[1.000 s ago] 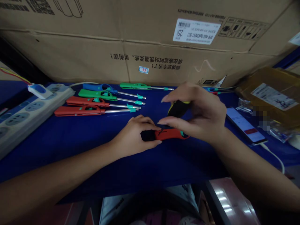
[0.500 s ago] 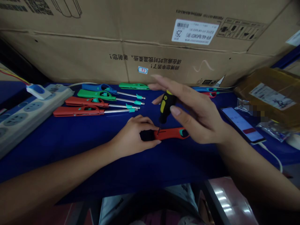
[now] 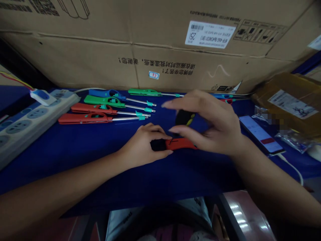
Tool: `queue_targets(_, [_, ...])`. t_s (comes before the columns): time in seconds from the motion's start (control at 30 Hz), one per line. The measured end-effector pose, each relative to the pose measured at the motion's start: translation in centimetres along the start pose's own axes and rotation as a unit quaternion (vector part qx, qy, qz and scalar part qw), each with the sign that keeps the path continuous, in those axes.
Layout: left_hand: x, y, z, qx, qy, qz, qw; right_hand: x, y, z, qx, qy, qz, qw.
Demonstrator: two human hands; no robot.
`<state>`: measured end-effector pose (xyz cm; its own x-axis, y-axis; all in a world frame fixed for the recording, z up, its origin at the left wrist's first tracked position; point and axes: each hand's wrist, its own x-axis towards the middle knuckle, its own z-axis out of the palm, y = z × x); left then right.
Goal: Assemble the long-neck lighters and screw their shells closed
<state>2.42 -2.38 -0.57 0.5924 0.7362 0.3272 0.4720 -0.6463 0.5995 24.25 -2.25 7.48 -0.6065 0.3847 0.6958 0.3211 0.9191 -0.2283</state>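
Note:
My left hand point(image 3: 145, 144) is closed on the left end of a red lighter body point(image 3: 179, 143) that lies on the blue table cover point(image 3: 75, 144). My right hand point(image 3: 213, 124) hovers just above it, fingers curled round a black and yellow screwdriver point(image 3: 185, 118) whose tip points down at the red lighter. The hand is slightly blurred.
Several long-nosed lighters point(image 3: 105, 108) in red, green and blue lie in a row at the back left. A white power strip point(image 3: 30, 117) sits at far left. A phone point(image 3: 260, 134) with a cable lies at right, a brown parcel point(image 3: 288, 100) behind it. A big cardboard box point(image 3: 150, 43) walls the back.
My right hand has turned the screwdriver over the red lighter, its fingers opening out and then curling back round the handle. My left hand has stayed put.

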Motion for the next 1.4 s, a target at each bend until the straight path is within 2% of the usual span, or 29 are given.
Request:
queue_targets(0.03, [0.01,0.01,0.00,0.001,0.000,-0.004,1.000,0.02,-0.03,0.06,-0.026,0.023,-0.012,0.999])
queue_targets(0.1, [0.01,0.02,0.04,0.000,0.001,-0.005,1.000,0.10,-0.18,0.10,-0.038,0.021,-0.013,0.999])
queue_targets(0.23, [-0.06,-0.08,0.17,-0.006,0.005,0.008,1.000,0.10,-0.47,0.08,0.064,-0.064,0.046,0.995])
queue_targets(0.4, [-0.01,-0.05,0.05,-0.001,-0.012,-0.009,1.000,-0.05,-0.15,0.16,-0.010,0.016,0.009,1.000])
queue_targets(0.57, [0.04,0.12,-0.04,-0.010,-0.007,-0.006,1.000,0.19,-0.18,-0.59,0.070,-0.072,0.051,0.994])
queue_targets(0.63, [0.03,0.12,-0.02,-0.004,-0.002,-0.003,1.000,0.15,-0.17,-0.54,0.059,-0.049,0.043,0.996])
queue_targets(0.73, [0.03,0.08,0.01,0.003,-0.005,-0.009,1.000,-0.01,-0.09,-0.12,-0.002,0.025,0.029,0.999])
queue_targets(0.77, [0.03,0.07,0.01,0.002,-0.007,-0.010,1.000,-0.05,-0.07,-0.03,-0.006,0.029,0.031,0.999])
queue_targets(0.93, [-0.12,-0.06,0.09,-0.011,0.001,-0.008,1.000,0.03,-0.05,-0.24,0.084,-0.041,0.047,0.995])
queue_targets(1.03, [-0.17,-0.13,0.18,-0.011,0.004,-0.008,1.000,0.16,0.04,-0.22,0.048,0.021,0.030,0.998])
queue_targets(1.1, [-0.12,-0.12,0.19,-0.011,0.003,-0.005,1.000,0.22,0.08,-0.17,0.020,0.033,0.029,0.999])
queue_targets(1.2, [0.01,-0.04,0.15,-0.012,0.001,-0.002,1.000,0.23,0.06,-0.22,0.077,-0.044,0.052,0.995])
queue_targets(1.27, [0.06,-0.02,0.12,-0.013,0.003,0.001,1.000,0.19,0.06,-0.25,0.108,-0.064,0.059,0.990])
queue_targets(1.4, [0.06,-0.02,0.09,-0.008,-0.003,-0.007,1.000,0.17,0.07,-0.05,0.032,0.014,0.042,0.998])
